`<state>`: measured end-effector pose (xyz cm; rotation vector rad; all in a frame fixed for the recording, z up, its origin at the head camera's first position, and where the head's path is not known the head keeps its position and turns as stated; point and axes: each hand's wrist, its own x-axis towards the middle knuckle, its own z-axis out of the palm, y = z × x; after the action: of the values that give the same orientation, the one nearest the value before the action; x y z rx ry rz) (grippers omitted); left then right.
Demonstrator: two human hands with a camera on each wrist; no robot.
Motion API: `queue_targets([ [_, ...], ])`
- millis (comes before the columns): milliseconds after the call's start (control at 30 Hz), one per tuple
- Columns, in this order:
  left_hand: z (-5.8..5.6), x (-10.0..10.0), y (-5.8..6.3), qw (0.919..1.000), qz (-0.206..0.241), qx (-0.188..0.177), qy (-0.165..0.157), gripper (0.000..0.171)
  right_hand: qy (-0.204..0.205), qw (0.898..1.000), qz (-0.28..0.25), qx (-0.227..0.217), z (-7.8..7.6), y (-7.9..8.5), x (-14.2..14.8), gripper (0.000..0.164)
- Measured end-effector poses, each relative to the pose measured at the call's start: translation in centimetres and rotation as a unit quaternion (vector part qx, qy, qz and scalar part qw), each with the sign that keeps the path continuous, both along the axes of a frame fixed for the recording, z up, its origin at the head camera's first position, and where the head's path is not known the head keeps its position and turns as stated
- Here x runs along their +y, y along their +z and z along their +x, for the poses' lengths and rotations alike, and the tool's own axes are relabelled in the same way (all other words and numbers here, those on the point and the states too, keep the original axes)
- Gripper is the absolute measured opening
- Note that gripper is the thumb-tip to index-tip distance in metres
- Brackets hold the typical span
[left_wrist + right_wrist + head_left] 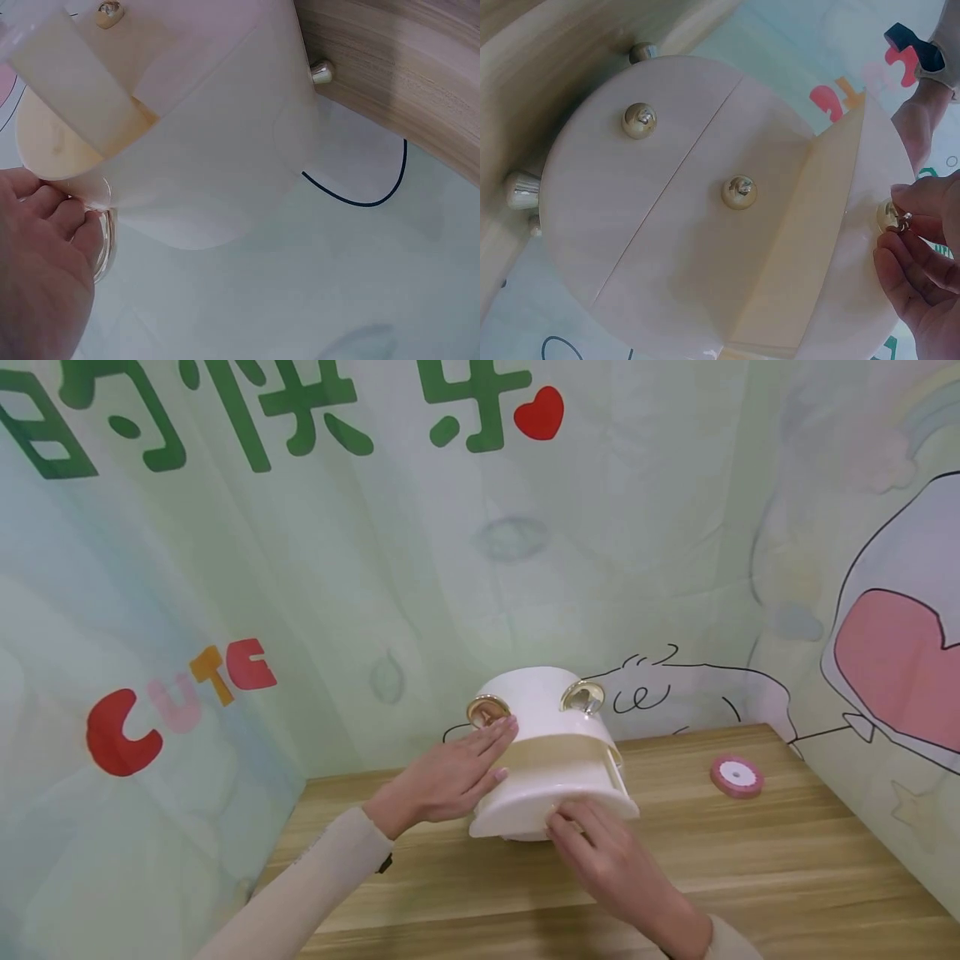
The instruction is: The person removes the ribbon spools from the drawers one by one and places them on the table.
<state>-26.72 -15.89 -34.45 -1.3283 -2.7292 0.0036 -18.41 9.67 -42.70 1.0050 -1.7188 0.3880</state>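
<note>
Head view: a white drawer box [536,703] stands on a wooden surface [450,893], the left grip [453,777] straight-fingered by its gold-rimmed ornament [483,707]. Left wrist view: that grip touches the box's edge. Right wrist view: the right grip [930,251] pinches the gold knob [886,215] on the pulled-out top drawer [853,247].

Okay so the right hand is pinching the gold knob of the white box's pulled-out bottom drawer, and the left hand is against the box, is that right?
Not quite: the pulled-out drawer is the top one. The right wrist view shows two closed drawer fronts below it. The right hand pinches its gold knob, and the left hand is against the white box.
</note>
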Motion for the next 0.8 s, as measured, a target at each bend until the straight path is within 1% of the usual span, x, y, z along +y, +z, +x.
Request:
queue_targets([
  [167,0.1,0.0,0.0,1.0000,0.004,0.002,-0.001,0.065,-0.007,1.000,-0.002,-0.021,-1.0,0.0,-0.2,0.029],
  [367,0.1,0.1,0.0,1.0000,0.006,0.003,-0.003,0.064,-0.029,0.998,0.008,-0.056,-2.3,0.0,-0.1,0.031],
  [433,0.0,0.1,0.0,1.0000,0.006,0.001,-0.001,0.064,-0.037,0.997,0.012,-0.071,-2.7,-0.1,0.0,0.028],
  [533,0.0,0.1,0.0,1.0000,0.006,-0.001,0.000,0.065,-0.045,0.995,0.017,-0.089,-3.4,-0.1,0.1,0.019],
  [600,0.0,0.1,0.0,1.0000,0.008,-0.002,0.000,0.065,-0.045,0.994,0.016,-0.094,-3.8,-0.2,0.1,0.016],
  [800,0.0,0.1,-0.1,1.0000,0.006,0.004,-0.003,0.064,-0.047,0.994,0.016,-0.095,-4.7,-0.4,0.0,0.018],
])
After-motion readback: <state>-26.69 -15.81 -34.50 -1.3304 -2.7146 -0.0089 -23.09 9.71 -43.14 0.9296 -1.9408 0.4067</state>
